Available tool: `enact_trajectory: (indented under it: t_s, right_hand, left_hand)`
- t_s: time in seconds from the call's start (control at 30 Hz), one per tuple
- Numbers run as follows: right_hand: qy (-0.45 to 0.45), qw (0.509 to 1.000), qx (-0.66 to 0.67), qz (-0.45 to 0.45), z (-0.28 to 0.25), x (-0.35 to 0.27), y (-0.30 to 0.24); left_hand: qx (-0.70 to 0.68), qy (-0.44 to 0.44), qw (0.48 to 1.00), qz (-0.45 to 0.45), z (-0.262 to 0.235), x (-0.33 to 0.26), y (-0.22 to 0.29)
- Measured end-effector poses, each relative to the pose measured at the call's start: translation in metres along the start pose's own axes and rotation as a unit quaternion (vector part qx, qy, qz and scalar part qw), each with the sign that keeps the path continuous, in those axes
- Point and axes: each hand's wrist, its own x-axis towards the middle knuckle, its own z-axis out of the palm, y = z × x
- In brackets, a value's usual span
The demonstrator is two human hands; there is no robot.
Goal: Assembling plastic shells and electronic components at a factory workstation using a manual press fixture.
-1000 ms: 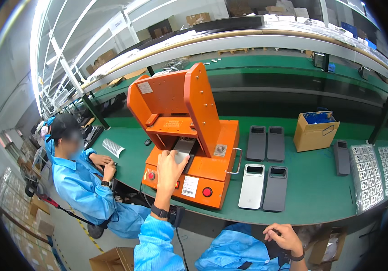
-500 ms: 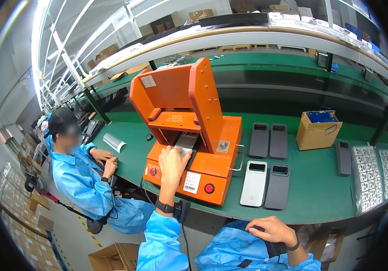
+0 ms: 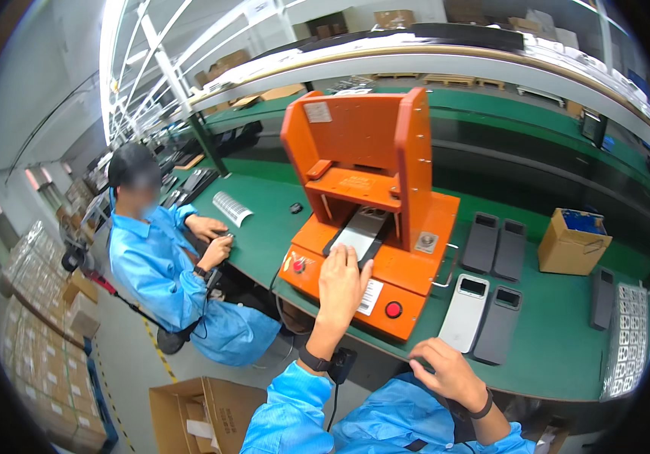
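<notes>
The orange press machine stands on the green bench. In its opening a silver-grey casing lies in a black holder. My left hand rests at the near end of that casing, fingers stretched out and the thumb apart. Low over the bench's front edge hovers my right hand, its fingers loosely bent and holding nothing. Nearest to it on the bench is a white casing with a dark rectangular window, beside a dark grey casing.
Two more grey casings lie behind. To the right are a cardboard box, another dark casing and sheets of small parts. A co-worker sits at the left, near a curled label sheet. An open carton is on the floor.
The view has swung left, so the bench appears further right. My left hand has drawn back toward the casing's near end, its fingers straighter; more of the casing shows. My right hand stays near the edge.
</notes>
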Motion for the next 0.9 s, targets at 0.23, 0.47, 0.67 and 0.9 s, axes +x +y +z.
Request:
enact_trajectory:
  t_s: [0.23, 0.47, 0.67, 0.9]
  right_hand:
    - [0.128, 0.983, -0.122, -0.043, 0.04, 0.03, 0.01]
    - [0.184, 0.964, -0.19, -0.015, 0.068, 0.034, 0.017]
    - [0.195, 0.949, -0.247, 0.004, 0.066, 0.04, 0.024]
    - [0.186, 0.943, -0.276, 0.012, 0.064, 0.04, 0.013]
  left_hand:
    - [-0.226, -0.005, 0.974, -0.024, -0.024, -0.04, -0.031]
    - [-0.153, 0.032, 0.968, -0.194, -0.019, -0.072, -0.109]
    - [-0.199, 0.008, 0.962, -0.185, -0.015, -0.073, -0.113]
    - [-0.086, -0.055, 0.985, -0.14, -0.021, -0.084, -0.119]
